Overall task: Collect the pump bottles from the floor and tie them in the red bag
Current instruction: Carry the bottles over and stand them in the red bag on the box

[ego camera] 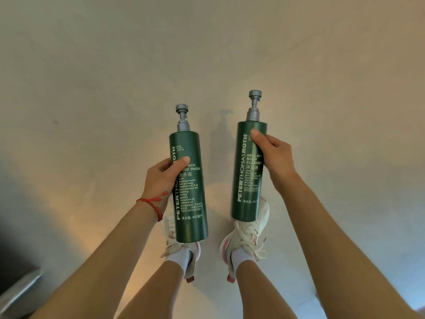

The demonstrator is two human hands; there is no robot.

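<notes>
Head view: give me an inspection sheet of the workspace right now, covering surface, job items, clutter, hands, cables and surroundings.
Surface: pale smooth floor, bare where visible.
Job's things: two green pump bottles, both lifted off the floor, pumps pointing away from the camera; hand wash bottle and body cleanser bottle. Red bag: nothing seen.
Clutter: nothing seen.
Grippers: left hand wrapped around the hand wash bottle; right hand wrapped around the body cleanser bottle.
Cables: nothing seen; a red string bracelet on the left wrist.
Surroundings: white sneakers below the bottles; a dark object with a grey edge at lower left, unclear what it is.
</notes>
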